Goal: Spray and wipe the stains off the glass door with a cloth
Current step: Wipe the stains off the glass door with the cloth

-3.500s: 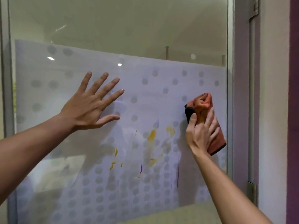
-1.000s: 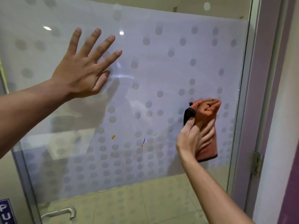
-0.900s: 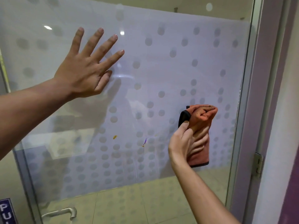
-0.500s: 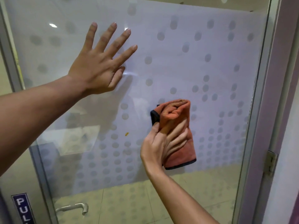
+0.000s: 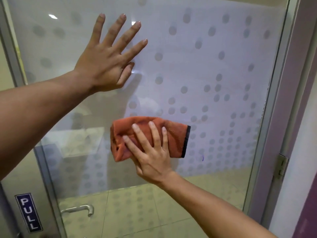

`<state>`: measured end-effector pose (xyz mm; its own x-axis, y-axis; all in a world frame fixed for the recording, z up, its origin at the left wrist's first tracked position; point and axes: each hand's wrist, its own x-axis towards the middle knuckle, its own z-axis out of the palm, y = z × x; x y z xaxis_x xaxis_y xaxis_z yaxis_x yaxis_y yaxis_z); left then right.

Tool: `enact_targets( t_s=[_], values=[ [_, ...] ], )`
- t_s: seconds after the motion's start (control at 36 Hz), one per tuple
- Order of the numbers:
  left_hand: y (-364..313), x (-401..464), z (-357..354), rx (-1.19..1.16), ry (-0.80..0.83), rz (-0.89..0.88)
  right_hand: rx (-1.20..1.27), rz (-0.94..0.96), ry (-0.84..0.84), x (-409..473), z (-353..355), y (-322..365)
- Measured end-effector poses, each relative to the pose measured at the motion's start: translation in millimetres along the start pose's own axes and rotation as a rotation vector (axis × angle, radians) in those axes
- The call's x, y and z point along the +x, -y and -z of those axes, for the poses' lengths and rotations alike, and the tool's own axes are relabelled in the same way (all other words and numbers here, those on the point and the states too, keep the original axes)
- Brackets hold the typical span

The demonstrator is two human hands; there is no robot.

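Note:
The glass door [image 5: 214, 69] carries a frosted film with grey dots. My left hand [image 5: 109, 55] lies flat against the glass at the upper left, fingers spread, holding nothing. Lower down, my right hand [image 5: 151, 152] presses a folded orange cloth [image 5: 173, 136] with a black edge onto the pane. A small purple stain [image 5: 203, 158] shows on the glass just right of the cloth. No spray bottle is in view.
A metal door handle [image 5: 80, 209] and a blue PULL sign [image 5: 28, 212] sit at the lower left. The door frame [image 5: 274, 117] with a hinge [image 5: 281, 164] runs down the right side, beside a purple wall.
My right hand has swept the cloth left and down across the glass, turning it sideways. The yellow stains seen earlier are gone or covered. My left hand stays planted.

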<state>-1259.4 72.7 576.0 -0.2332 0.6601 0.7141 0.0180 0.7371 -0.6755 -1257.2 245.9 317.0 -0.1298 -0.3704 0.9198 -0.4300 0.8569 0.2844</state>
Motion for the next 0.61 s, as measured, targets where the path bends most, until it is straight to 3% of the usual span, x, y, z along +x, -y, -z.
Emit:
enact_targets(
  t_s=[0.14, 0.28, 0.61],
  values=[
    [-2, 0, 0, -0.013, -0.008, 0.003, -0.063, 0.413, 0.085, -14, 2, -39],
    [-5, -3, -2, -0.009, -0.014, 0.022, -0.109, 0.657, 0.194, -23, 8, -72],
    [-22, -25, -8, -0.045, -0.011, 0.045, -0.176, 0.727, 0.22, -55, 24, -132]
  ],
)
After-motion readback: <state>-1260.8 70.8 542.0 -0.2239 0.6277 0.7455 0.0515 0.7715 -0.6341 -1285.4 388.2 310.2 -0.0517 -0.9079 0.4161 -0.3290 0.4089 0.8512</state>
